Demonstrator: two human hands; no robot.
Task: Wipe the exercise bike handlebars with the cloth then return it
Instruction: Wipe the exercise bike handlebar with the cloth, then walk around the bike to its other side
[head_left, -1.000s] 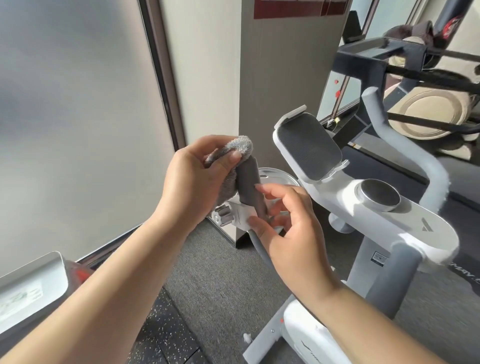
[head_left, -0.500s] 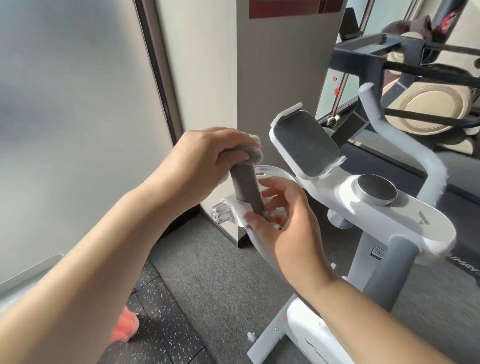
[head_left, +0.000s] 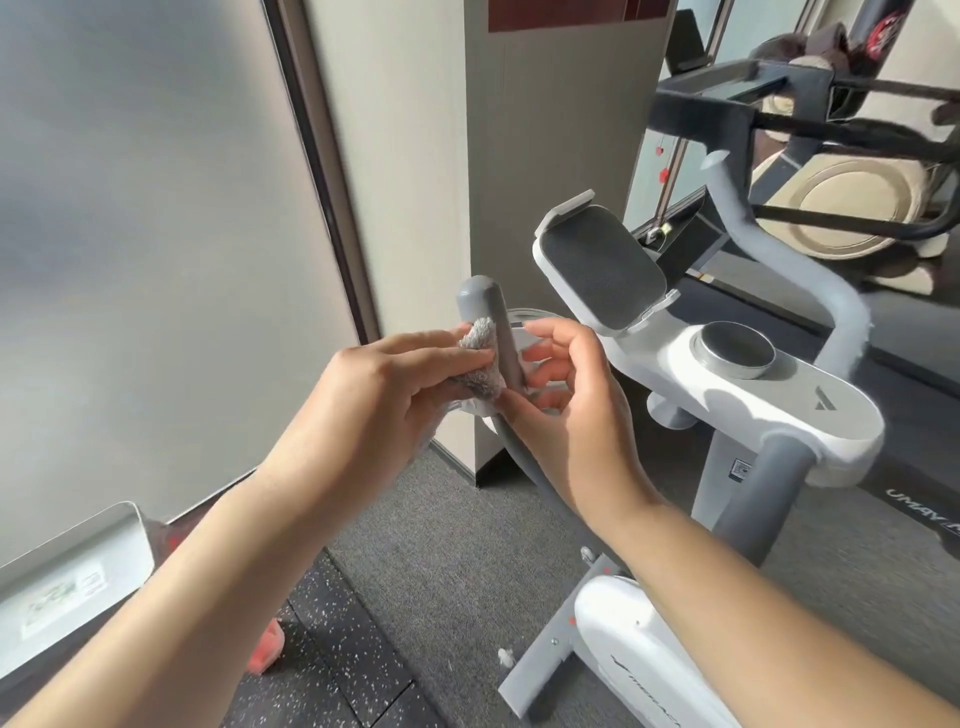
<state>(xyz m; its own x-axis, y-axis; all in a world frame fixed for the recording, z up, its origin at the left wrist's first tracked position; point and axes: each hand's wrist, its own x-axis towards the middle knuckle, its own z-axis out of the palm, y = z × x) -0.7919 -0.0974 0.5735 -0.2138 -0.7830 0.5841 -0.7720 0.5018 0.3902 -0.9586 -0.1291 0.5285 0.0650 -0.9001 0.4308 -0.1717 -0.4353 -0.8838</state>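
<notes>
Fingers of left hand press cloth | handlebar upright

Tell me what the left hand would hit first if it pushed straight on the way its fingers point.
Probably the grey handlebar grip: the left hand already presses the cloth against it.

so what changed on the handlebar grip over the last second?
The left hand, gripping the cloth, slid down from the tip of the left handlebar grip to its lower part, baring the rounded end. The right hand kept its place at the grip's base. Nothing was let go.
</notes>
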